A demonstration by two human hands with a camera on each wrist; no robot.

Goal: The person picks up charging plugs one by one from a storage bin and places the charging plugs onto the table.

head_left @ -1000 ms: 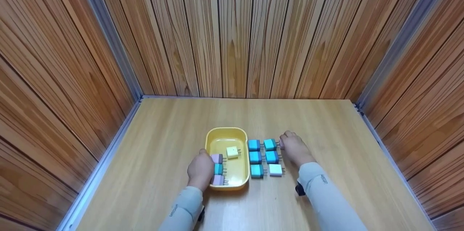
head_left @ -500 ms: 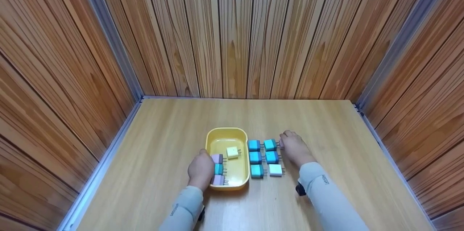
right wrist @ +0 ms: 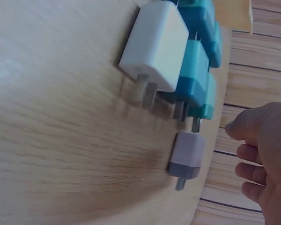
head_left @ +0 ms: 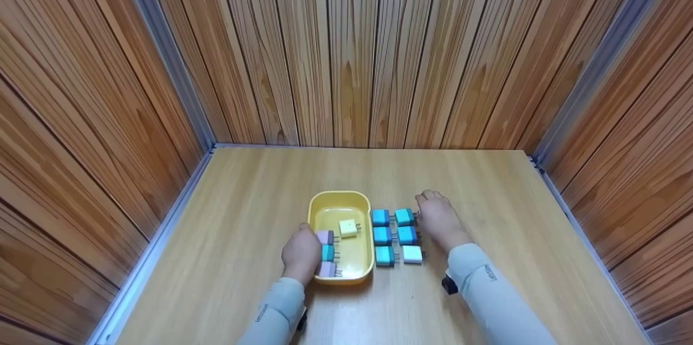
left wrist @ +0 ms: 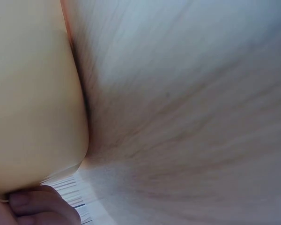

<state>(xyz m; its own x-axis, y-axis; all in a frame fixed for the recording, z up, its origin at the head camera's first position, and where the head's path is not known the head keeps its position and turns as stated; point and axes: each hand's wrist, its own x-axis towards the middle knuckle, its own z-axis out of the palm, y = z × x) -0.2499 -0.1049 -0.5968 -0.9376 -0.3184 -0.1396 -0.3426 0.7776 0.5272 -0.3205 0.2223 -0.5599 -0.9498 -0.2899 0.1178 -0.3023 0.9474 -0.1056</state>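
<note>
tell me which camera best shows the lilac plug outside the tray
Right wrist view: the lilac plug shows close and unobstructed. Head: the right hand hides most or all of it. Left wrist: not visible.

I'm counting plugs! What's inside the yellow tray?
The yellow tray holds a pale yellow plug, two purple plugs and a blue-green plug between those two. The left hand covers part of the tray's left side, so anything hidden behind it can't be seen.

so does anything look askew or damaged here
No visible damage, but the pale yellow boxy plug adapter looks out of line, sitting apart from the lilac and teal adapters inside the yellow rounded tray.
</note>
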